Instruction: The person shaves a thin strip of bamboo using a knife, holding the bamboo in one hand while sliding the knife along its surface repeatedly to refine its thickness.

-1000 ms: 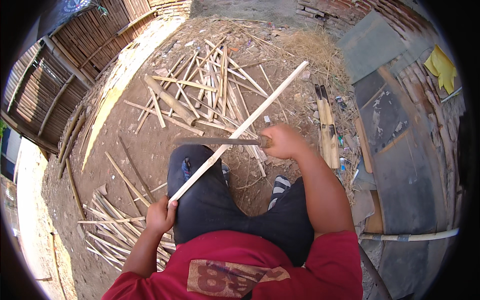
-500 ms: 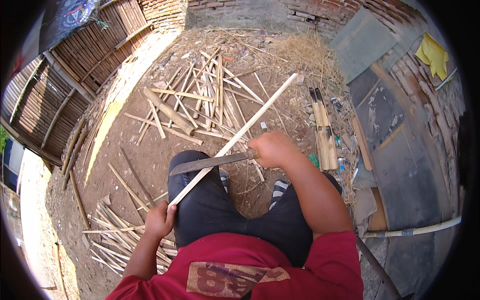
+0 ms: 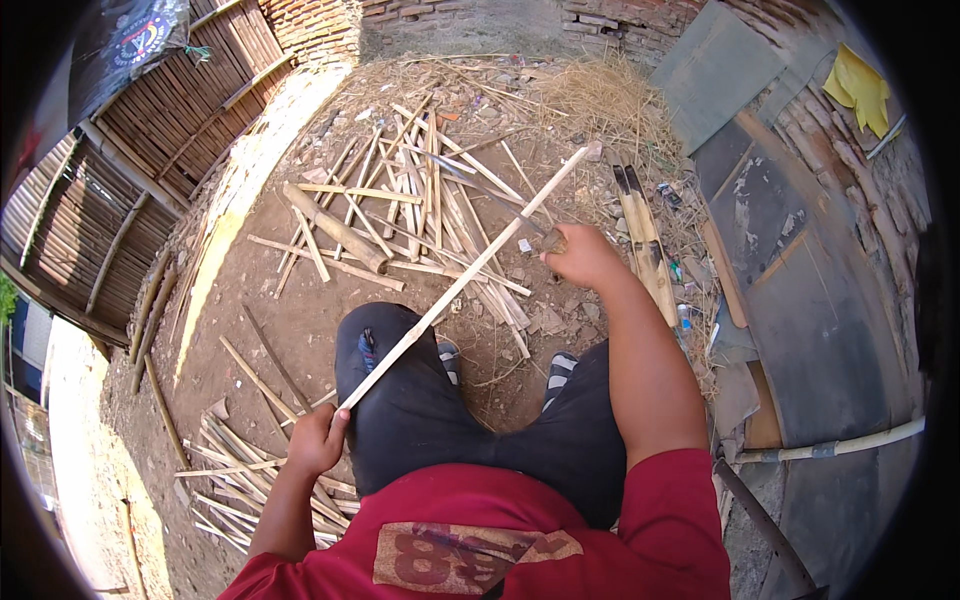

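My left hand (image 3: 318, 440) is closed around the near end of a long pale bamboo strip (image 3: 440, 308). The strip rests across my left thigh and slants up and away to the right. In my right hand (image 3: 584, 256) is the handle of a machete (image 3: 490, 187), whose long dark blade points to the far left. The blade lies across the strip near its far end; whether the edge touches it I cannot tell. Beyond my knees lies a loose heap of split bamboo strips (image 3: 432, 185), with a thick round bamboo piece (image 3: 340, 228) at its left.
More strips (image 3: 235, 480) are piled beside my left forearm. Two split bamboo halves (image 3: 640, 240) lie to the right. Dark boards (image 3: 800, 310) lean along the right wall, with a yellow cloth (image 3: 858, 90) above them. A bamboo fence (image 3: 180, 120) stands at the left.
My right hand has carried the machete away from my thigh, up along the strip to its far part. My left hand and the strip stay nearly in place.
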A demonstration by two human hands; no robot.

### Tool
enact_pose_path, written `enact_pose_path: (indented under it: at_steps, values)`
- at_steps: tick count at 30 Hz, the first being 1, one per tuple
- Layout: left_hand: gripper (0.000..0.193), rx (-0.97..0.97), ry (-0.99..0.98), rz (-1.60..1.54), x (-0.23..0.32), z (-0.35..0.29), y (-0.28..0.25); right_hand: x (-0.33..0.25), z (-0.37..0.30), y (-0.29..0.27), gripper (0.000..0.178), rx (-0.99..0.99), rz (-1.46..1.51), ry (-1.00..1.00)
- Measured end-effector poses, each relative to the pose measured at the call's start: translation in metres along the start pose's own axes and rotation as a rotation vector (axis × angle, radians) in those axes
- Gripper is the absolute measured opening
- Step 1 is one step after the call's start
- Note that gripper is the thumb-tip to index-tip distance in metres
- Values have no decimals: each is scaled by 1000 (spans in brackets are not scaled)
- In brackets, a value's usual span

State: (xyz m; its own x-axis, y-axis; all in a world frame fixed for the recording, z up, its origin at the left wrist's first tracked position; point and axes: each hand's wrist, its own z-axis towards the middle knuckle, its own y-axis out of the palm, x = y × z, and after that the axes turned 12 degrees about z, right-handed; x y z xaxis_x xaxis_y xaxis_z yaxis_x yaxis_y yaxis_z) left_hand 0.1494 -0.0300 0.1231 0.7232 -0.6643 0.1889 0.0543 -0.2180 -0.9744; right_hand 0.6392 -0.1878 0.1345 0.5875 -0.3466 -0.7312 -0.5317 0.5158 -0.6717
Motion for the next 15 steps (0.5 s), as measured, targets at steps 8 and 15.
enact_pose_path:
  at_steps: [8,15]
  values:
    - [53,-87,2,-257,-10,1,2,-56,-12,0,46,-423,-181,-106]
    - [51,-32,16,-225,-13,4,16,-3,12,-17,74,95,158,200]
